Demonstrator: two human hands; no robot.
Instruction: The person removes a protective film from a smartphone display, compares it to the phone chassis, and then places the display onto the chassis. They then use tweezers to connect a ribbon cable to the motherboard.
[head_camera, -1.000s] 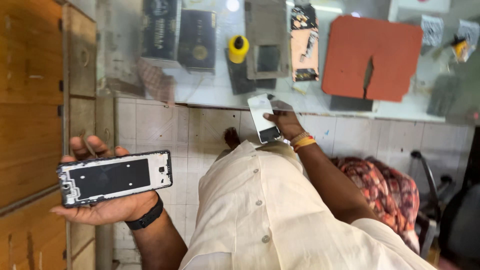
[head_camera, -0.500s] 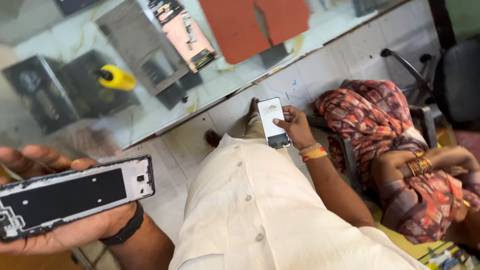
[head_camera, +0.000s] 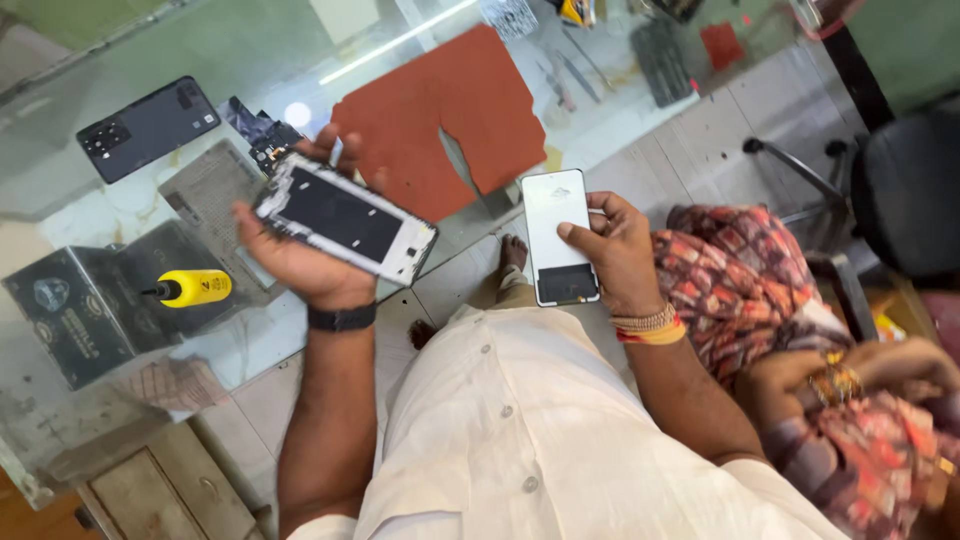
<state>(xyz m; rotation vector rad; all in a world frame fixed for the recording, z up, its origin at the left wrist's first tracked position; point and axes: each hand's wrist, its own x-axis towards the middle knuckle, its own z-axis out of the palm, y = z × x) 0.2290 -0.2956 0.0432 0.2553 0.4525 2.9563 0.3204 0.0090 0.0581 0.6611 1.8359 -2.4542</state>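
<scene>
My left hand (head_camera: 300, 255) has come up and in: a second ago it hung low at my side with the phone frame (head_camera: 345, 217) lying flat on the palm, and now the frame is raised over the edge of the glass tabletop (head_camera: 250, 40), tilted, its dark inner plate facing me. My fingers (head_camera: 335, 150) curl round its far edge and the thumb side cups it from below, so it is firmly grasped, not just resting. My right hand (head_camera: 625, 255) has stayed about where it was, in front of my chest, clasping the white screen panel (head_camera: 558, 237) upright by its right edge, thumb across the face. The two parts are now near each other, side by side but apart, which I judge brings them close enough to compare or fit. On the tabletop beyond lie the red mat (head_camera: 440, 115), a dark phone back (head_camera: 148, 128) and a yellow-handled screwdriver (head_camera: 190, 288), untouched. Another person sits just to my right.
</scene>
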